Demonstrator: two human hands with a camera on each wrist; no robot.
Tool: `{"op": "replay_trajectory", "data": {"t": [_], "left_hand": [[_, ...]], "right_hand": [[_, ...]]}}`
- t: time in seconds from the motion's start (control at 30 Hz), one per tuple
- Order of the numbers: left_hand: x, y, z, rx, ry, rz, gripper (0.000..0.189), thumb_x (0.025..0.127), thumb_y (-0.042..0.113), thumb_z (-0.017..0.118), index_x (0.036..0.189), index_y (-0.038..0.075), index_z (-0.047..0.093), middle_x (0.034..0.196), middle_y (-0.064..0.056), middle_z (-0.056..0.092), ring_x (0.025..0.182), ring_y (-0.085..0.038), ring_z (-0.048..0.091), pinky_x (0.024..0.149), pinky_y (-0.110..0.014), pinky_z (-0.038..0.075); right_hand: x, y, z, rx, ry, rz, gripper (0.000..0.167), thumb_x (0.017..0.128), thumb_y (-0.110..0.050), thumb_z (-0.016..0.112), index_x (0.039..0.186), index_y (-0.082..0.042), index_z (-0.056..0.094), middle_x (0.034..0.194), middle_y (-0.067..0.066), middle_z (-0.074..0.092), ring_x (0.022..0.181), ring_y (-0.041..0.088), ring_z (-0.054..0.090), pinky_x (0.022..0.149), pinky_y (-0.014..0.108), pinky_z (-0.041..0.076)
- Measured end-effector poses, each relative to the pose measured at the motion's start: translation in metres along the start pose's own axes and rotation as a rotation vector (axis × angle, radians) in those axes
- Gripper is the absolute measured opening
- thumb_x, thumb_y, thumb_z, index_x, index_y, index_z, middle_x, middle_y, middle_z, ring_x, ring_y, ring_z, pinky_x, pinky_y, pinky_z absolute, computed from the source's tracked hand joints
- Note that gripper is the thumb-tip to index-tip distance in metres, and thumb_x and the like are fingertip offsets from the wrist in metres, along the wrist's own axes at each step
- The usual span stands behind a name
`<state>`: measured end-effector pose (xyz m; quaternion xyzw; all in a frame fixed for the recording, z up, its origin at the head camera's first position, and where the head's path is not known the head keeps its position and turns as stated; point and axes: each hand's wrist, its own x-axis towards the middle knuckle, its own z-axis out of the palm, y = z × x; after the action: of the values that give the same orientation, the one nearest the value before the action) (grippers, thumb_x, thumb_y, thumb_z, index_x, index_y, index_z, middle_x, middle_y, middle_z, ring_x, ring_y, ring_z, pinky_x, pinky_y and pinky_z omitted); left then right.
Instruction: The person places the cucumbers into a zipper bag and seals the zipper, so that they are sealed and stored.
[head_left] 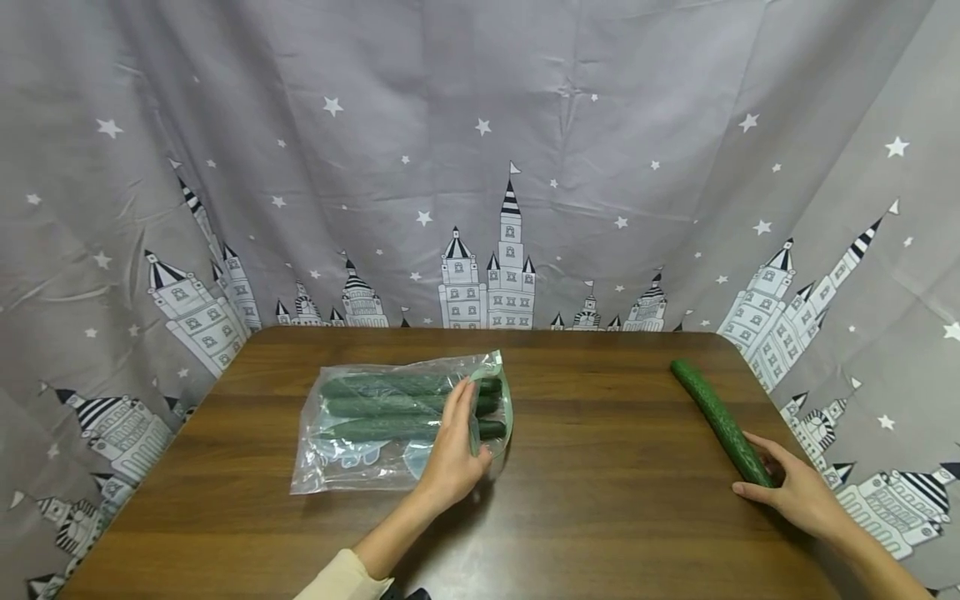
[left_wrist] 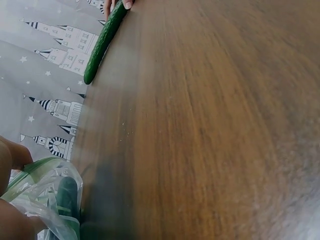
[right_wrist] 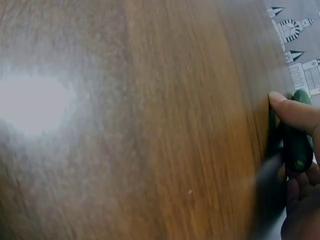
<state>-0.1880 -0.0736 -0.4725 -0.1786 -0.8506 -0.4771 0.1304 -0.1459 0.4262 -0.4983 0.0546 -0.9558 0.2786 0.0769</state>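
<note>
A clear zip bag (head_left: 352, 479) lies on its side at the left of the table, its green-edged mouth toward the right. Several cucumbers (head_left: 382, 429) lie in it side by side. My left hand (head_left: 453, 462) holds the bag at its mouth, fingers on the upper edge and thumb low; in the left wrist view the mouth (left_wrist: 42, 167) stands partly open beside the fingers. At the far right, my right hand (head_left: 798, 492) grips the near end of a single cucumber (head_left: 716, 412), thumb on one side and fingers on the other. That cucumber slants away toward the back.
The brown wooden table (head_left: 585, 500) has rounded back corners. A grey curtain (head_left: 600, 208) printed with castles and stars hangs right behind it and along both sides. Light glares off the tabletop in the right wrist view.
</note>
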Motion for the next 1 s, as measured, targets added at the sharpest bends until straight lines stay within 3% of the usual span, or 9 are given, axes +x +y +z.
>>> {"op": "replay_trajectory", "data": {"t": [0.1,0.37,0.4,0.5,0.63,0.73,0.83,0.93,1.0], "left_hand": [[-0.001,0.0,0.001,0.0,-0.002,0.001,0.103,0.069,-0.019,0.07,0.16,-0.003,0.026,0.167,-0.019,0.018,0.143,-0.043,0.036,0.103,-0.047,0.051],[-0.001,0.0,0.001,0.0,0.002,-0.005,0.105,0.068,-0.019,0.07,0.161,-0.003,0.024,0.167,-0.02,0.018,0.144,-0.043,0.034,0.101,-0.046,0.053],[-0.001,0.0,0.001,-0.001,0.003,-0.007,0.105,0.068,-0.019,0.07,0.161,-0.003,0.023,0.167,-0.019,0.017,0.145,-0.043,0.034,0.101,-0.046,0.052],[-0.001,0.0,0.001,-0.005,0.006,-0.01,0.104,0.069,-0.018,0.07,0.16,-0.004,0.023,0.167,-0.02,0.018,0.145,-0.043,0.033,0.104,-0.048,0.05],[-0.001,0.0,0.001,-0.003,0.012,-0.004,0.103,0.069,-0.018,0.07,0.16,-0.005,0.023,0.167,-0.021,0.018,0.145,-0.043,0.033,0.105,-0.049,0.049],[-0.001,0.0,0.001,0.001,0.01,-0.001,0.104,0.069,-0.017,0.071,0.16,-0.005,0.023,0.167,-0.021,0.018,0.144,-0.044,0.034,0.104,-0.048,0.05],[-0.001,-0.001,0.001,0.007,0.012,-0.001,0.104,0.069,-0.017,0.071,0.16,-0.004,0.023,0.166,-0.022,0.018,0.144,-0.044,0.035,0.105,-0.049,0.049],[-0.001,-0.001,0.0,0.009,0.014,0.002,0.104,0.069,-0.017,0.072,0.16,-0.005,0.023,0.166,-0.023,0.019,0.143,-0.045,0.036,0.107,-0.051,0.046],[-0.001,0.0,0.0,0.004,0.01,0.005,0.104,0.069,-0.017,0.071,0.16,-0.005,0.023,0.166,-0.023,0.018,0.143,-0.045,0.036,0.107,-0.051,0.047]], "right_hand": [[-0.002,0.003,-0.003,0.016,0.012,0.003,0.08,0.076,-0.021,0.092,0.142,0.005,0.054,0.107,0.02,0.071,0.085,-0.001,0.059,0.066,0.027,0.048],[-0.002,0.006,-0.014,0.041,0.094,0.087,0.053,0.085,-0.022,0.087,0.124,0.007,0.065,0.109,0.029,0.071,0.082,0.0,0.062,0.065,0.016,0.047],[-0.003,0.006,-0.015,0.037,0.115,0.094,0.052,0.085,-0.022,0.087,0.122,0.008,0.067,0.108,0.029,0.072,0.082,0.003,0.063,0.065,0.016,0.047],[-0.004,0.005,-0.015,0.04,0.165,0.124,0.051,0.087,-0.024,0.085,0.121,0.01,0.069,0.113,0.035,0.068,0.094,0.028,0.07,0.068,0.025,0.048],[-0.003,0.0,-0.018,0.094,0.201,0.226,0.057,0.089,-0.032,0.083,0.125,0.01,0.068,0.128,0.042,0.056,0.114,0.057,0.055,0.072,0.028,0.042],[-0.001,-0.004,-0.02,0.172,0.244,0.322,0.058,0.089,-0.036,0.084,0.126,0.005,0.07,0.132,0.037,0.056,0.115,0.045,0.057,0.069,0.017,0.039],[0.001,-0.008,-0.022,0.359,0.29,0.412,0.04,0.087,-0.034,0.085,0.12,-0.013,0.079,0.119,0.011,0.072,0.099,0.017,0.061,0.063,0.014,0.04],[0.005,-0.011,-0.024,0.779,0.322,0.418,0.018,0.089,-0.018,0.084,0.105,-0.024,0.084,0.103,-0.009,0.074,0.081,-0.005,0.061,0.064,0.011,0.05],[0.007,-0.013,-0.026,1.085,0.312,0.36,0.022,0.093,-0.003,0.077,0.099,-0.022,0.084,0.097,-0.013,0.073,0.078,0.002,0.07,0.069,0.013,0.055]]}}
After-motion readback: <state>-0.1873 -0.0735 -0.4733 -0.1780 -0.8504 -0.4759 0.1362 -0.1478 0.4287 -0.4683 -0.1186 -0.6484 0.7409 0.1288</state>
